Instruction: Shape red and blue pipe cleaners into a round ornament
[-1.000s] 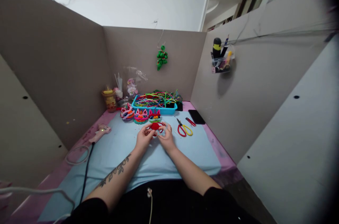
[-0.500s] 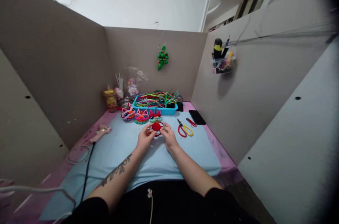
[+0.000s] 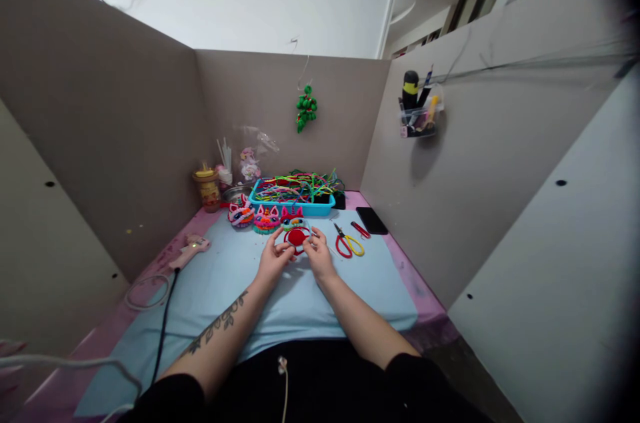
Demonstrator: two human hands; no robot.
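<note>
Pinching a round red piece (image 3: 296, 237) from either side, the left hand (image 3: 274, 259) and right hand (image 3: 319, 258) sit slightly apart, fingertips closed on its edges, over the table's blue cloth (image 3: 225, 306). Just beyond it, three colourful animal heads (image 3: 267, 219) line up before a blue tray (image 3: 300, 210) heaped with fuzzy stems (image 3: 295, 188). Scissors (image 3: 343, 235) lie near the right hand, with a black phone (image 3: 372, 221) farther off; a pink glue gun (image 3: 191, 249) rests well to the left.
</note>
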